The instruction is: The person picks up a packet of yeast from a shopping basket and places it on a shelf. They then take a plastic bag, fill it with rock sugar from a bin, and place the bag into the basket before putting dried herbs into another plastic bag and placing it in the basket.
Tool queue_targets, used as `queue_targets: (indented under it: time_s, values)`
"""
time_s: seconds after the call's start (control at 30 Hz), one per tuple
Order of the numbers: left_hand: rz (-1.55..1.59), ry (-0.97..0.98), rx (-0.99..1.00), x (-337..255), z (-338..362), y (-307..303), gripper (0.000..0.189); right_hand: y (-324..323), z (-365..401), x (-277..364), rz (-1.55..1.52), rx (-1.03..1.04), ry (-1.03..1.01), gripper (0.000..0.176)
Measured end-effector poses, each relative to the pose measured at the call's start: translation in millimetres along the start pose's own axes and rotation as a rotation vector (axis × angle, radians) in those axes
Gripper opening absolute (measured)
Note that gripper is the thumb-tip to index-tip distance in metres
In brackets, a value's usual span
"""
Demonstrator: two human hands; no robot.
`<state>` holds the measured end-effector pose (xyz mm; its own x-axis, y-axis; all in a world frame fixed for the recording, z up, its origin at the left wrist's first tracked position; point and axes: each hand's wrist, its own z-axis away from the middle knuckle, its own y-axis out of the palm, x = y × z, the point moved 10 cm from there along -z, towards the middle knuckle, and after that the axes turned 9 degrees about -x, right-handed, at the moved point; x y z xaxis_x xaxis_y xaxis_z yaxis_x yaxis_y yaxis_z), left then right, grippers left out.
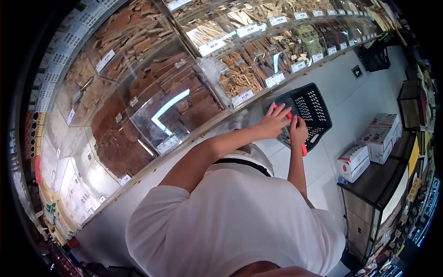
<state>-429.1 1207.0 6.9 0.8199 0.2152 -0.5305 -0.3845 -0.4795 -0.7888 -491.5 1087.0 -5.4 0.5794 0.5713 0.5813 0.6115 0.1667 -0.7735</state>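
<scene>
A black plastic shopping basket with slotted sides is in front of me, tilted, near the shelf's lower edge. Its red handle shows beside my right wrist, and more red shows between my fingertips. My left hand reaches over the basket's near side with its fingers apart, lying across the red part. Close beside it, my right hand has its fingers curled together at the handle. The two hands nearly meet, and they cover part of the basket's inside.
Clear-lidded bins of dried goods with price tags line the left and far side. White printed boxes stand on a dark cabinet to the right. Another black basket sits on the tiled floor farther back.
</scene>
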Motion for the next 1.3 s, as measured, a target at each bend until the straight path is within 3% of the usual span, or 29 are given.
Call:
queue_targets:
  time_s: [0.23, 0.37, 0.6, 0.7, 0.9, 1.03, 1.13, 1.17, 1.23, 1.3]
  values:
    - [-0.404, -0.398, -0.506, 98.8, 29.2, -174.9, 0.054, -3.2, -34.9, -15.6, 0.094, 0.009, -0.068, 0.033]
    - [-0.666, -0.546, -0.444, 155.2, 52.1, -227.1, 0.056, -3.1, -42.5, -18.2, 0.159, 0.052, -0.092, 0.035]
    - [-0.865, -0.616, -0.242, 191.9, 55.1, -228.3, 0.056, -4.6, -43.6, -9.2, 0.181, -0.004, -0.222, 0.032]
    - [-0.802, -0.607, -0.211, 193.6, 50.6, -224.0, 0.042, -3.7, -42.8, -12.2, 0.182, -0.007, -0.232, 0.032]
    - [-0.926, -0.515, -0.330, 211.3, 42.1, -230.6, 0.017, -3.0, -42.4, -14.8, 0.193, 0.040, -0.182, 0.034]
    - [-0.836, -0.449, -0.638, 190.8, 43.9, -275.0, 0.011, -0.8, -43.1, -14.6, 0.201, 0.040, -0.193, 0.035]
    - [-0.456, -0.579, -0.860, 195.4, 56.1, -309.4, 0.012, -1.5, -43.3, -12.7, 0.192, 0.037, -0.207, 0.036]
    - [-0.467, -0.601, -0.923, 188.6, 61.0, -319.9, 0.013, 0.3, -43.8, -14.4, 0.183, 0.060, -0.186, 0.034]
    - [-0.010, -0.692, -1.029, 200.9, 75.3, -320.1, 0.012, 3.5, -43.9, -17.6, 0.166, 0.104, -0.146, 0.030]
    - [0.415, -0.739, -1.040, 202.5, 85.1, -306.1, 0.007, -4.9, -45.4, 0.3, 0.042, 0.016, -0.308, 0.026]
